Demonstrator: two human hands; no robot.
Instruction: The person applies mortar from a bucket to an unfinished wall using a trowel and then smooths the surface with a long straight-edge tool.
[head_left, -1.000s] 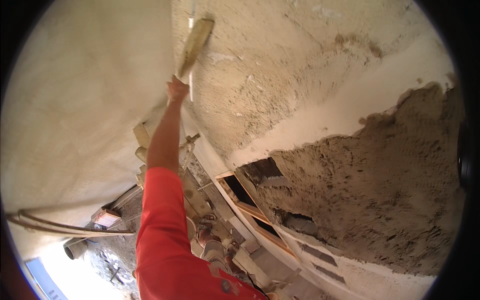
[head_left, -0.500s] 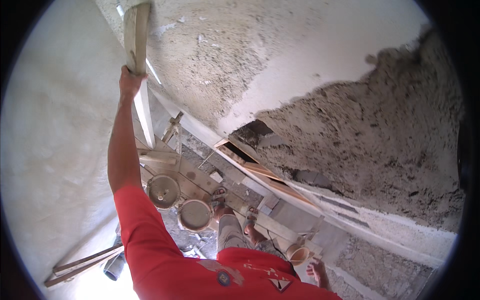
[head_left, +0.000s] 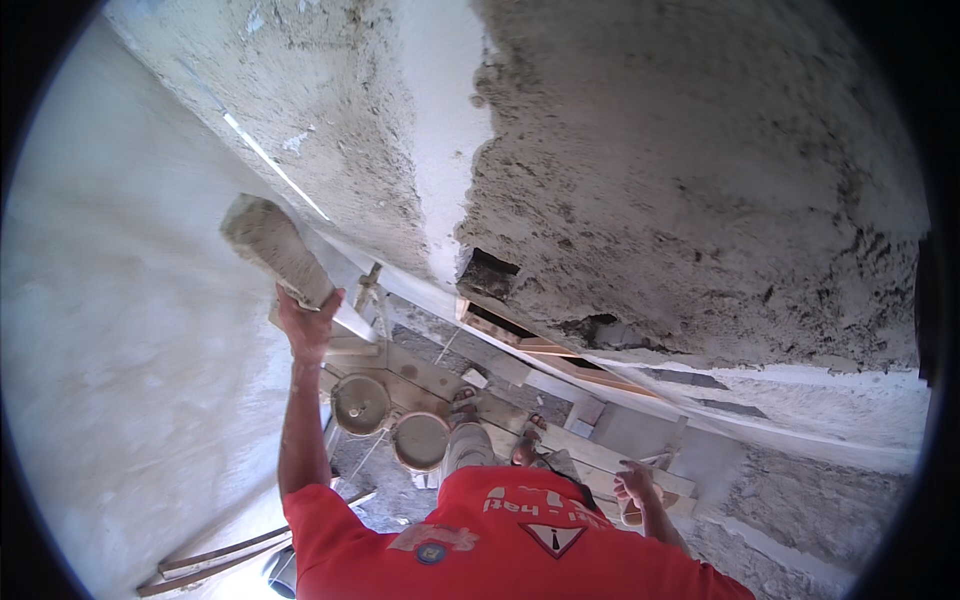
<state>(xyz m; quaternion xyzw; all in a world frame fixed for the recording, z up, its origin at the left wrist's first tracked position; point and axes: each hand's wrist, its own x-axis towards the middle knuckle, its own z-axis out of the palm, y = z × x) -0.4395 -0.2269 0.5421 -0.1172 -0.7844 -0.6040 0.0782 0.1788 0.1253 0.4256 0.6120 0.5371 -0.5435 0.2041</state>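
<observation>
Board [head_left: 278,243] noted as mottled grey-beige; shirt [head_left: 440,578] obs. as red, white-lettered; rough plaster [head_left: 680,190] rec. as dk.-flecked grey-brown; pail contents [head_left: 420,442] logged tan-grey.

Two buckets [head_left: 420,441] crowd the plank platform's [head_left: 499,409] left edge; open air lies between the right hand [head_left: 635,486] and the rough wall [head_left: 690,210].

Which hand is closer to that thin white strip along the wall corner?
Left. The left hand, gripping a wooden board, appears below the thin white strip, apart from it. The right hand is farther off, toward the lower right.
</observation>
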